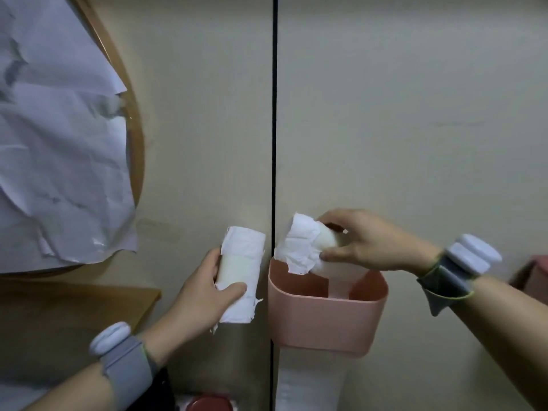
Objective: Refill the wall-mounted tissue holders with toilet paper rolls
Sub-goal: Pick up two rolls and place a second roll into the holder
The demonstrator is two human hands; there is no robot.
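A pink wall-mounted tissue holder (326, 321) hangs on the beige wall, right of a black seam. My right hand (367, 241) grips a white toilet paper roll (305, 247) with a ragged loose end, tilted just above the holder's open top. My left hand (204, 292) holds a second white toilet paper roll (243, 271) upright against the wall, left of the seam and beside the holder. A white strip hangs inside the holder and out below it.
A round wood-framed mirror (135, 137) covered with crumpled white paper fills the upper left. A wooden shelf (74, 310) sits below it. Another pink holder (533, 277) peeks in at the right edge. A red round object (210, 403) lies at the bottom.
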